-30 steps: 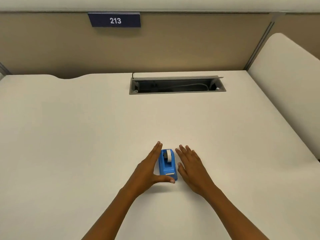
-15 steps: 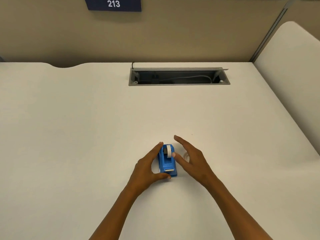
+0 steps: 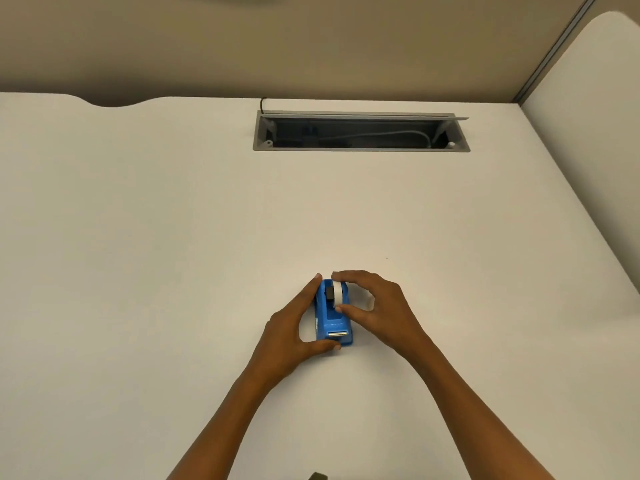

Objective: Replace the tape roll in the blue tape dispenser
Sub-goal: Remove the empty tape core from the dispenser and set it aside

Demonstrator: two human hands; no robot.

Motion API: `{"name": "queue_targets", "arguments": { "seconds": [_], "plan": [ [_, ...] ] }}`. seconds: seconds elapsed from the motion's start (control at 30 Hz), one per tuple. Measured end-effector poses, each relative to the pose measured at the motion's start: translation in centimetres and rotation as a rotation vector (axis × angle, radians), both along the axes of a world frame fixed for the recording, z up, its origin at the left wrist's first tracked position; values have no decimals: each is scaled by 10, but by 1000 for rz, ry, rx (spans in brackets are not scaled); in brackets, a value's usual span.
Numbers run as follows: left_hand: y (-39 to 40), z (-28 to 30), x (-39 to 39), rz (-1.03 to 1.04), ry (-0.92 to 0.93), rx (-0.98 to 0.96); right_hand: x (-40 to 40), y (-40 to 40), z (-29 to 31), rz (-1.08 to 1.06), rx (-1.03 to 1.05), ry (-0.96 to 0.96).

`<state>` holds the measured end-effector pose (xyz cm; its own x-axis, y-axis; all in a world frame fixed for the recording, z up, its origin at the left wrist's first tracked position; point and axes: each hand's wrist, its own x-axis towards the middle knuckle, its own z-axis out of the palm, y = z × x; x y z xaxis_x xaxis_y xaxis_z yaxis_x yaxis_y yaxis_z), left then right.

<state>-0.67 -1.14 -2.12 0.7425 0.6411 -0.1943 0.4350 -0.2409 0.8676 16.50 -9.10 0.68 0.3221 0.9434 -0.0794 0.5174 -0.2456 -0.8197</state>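
A small blue tape dispenser (image 3: 332, 322) stands on the white desk (image 3: 173, 237), its metal cutter facing me. A white tape roll (image 3: 336, 292) sits in its top slot. My left hand (image 3: 291, 330) grips the dispenser from the left, fingers along its side and thumb at its near end. My right hand (image 3: 375, 308) arches over the dispenser's right side; its index finger touches the top of the roll and its thumb the near side, pinching the roll. A pale round thing shows through the gap under my right fingers, too hidden to identify.
A grey cable hatch (image 3: 360, 147) is open in the desk at the back, with a cord inside. A beige partition wall (image 3: 311, 46) rises behind it. A second white desk section (image 3: 588, 133) adjoins on the right. A small dark object (image 3: 318, 476) peeks in at the bottom edge.
My right hand has moved from flat beside the dispenser onto it, its finger and thumb closing on the tape roll. My left hand has stayed on the dispenser's left side. The view tilted down.
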Motion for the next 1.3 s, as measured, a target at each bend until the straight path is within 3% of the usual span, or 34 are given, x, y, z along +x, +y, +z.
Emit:
{"name": "queue_targets", "arguments": {
  "seconds": [0.4, 0.67, 1.1, 1.3],
  "plan": [
    [1, 28, 2, -16, 58, -63, -4, -3, 38, -62, 32, 317],
    [-11, 80, -2, 161, -287, -117, -22, -13, 53, -108, 37, 520],
    [-5, 97, 5, 301, -348, -265, -21, -6, 73, -198, 75, 675],
    [-4, 96, 9, 338, -351, -349, -22, 2, 73, -229, 80, 611]
  ]
}}
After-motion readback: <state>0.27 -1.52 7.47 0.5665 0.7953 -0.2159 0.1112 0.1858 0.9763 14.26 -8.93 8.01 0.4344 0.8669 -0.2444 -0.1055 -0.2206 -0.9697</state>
